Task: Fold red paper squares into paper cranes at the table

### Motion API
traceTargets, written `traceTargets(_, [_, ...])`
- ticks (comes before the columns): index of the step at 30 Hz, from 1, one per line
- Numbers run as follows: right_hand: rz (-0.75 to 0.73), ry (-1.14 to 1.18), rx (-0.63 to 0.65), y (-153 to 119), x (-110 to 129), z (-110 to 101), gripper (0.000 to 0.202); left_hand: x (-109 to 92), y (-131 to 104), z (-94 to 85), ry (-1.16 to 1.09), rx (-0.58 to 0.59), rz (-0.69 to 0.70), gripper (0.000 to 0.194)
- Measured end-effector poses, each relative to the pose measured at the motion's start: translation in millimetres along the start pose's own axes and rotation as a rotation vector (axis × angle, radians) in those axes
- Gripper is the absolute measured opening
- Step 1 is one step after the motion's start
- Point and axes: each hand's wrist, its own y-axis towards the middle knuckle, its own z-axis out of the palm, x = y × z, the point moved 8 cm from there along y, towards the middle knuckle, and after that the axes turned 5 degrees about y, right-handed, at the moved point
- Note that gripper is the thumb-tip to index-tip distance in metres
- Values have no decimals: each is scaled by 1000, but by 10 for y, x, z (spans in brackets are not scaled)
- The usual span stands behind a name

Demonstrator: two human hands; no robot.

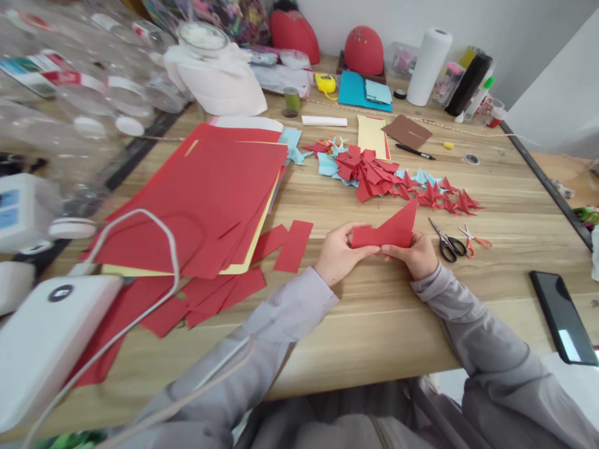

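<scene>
A folded piece of red paper (389,231) is held between both hands above the wooden table, its pointed end rising at the right. My left hand (340,251) grips its left end, thumb along the lower edge. My right hand (416,254) pinches the lower right part, and the two thumb tips nearly meet. Behind the hands lies a heap of folded red pieces (369,173), with light blue ones among them. Cut red strips (294,246) lie left of my left hand, beside a stack of large red sheets (201,193).
Black scissors (450,245) and orange scissors (473,240) lie right of my right hand. A phone (563,317) is at the right edge. A white power bank (56,343) with a looping cable sits at the left, near plastic bottles (84,93). A black pen (414,151) lies farther back.
</scene>
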Motion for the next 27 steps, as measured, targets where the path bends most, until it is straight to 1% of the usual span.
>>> traceTargets(3, [2,-26,-6,-4,1,12,30,12,5,5,-37,0,3,43])
traceTargets(7, [42,18,-35,19,-80,-35,33,9,18,-8,-65,-17,11,39])
traceTargets(12, [159,156,59,42,-217,-12,33,6,12,-22,-109,-25,-15,39])
traceTargets(15, [208,202,97,42,-249,7,36,8,10,-23,-117,-15,-32,42])
traceTargets(21, [182,226,75,42,-224,11,36,16,25,-18,-108,0,-31,42])
traceTargets(27, [169,243,85,52,-241,25,41,20,23,-35,-119,-21,-28,43])
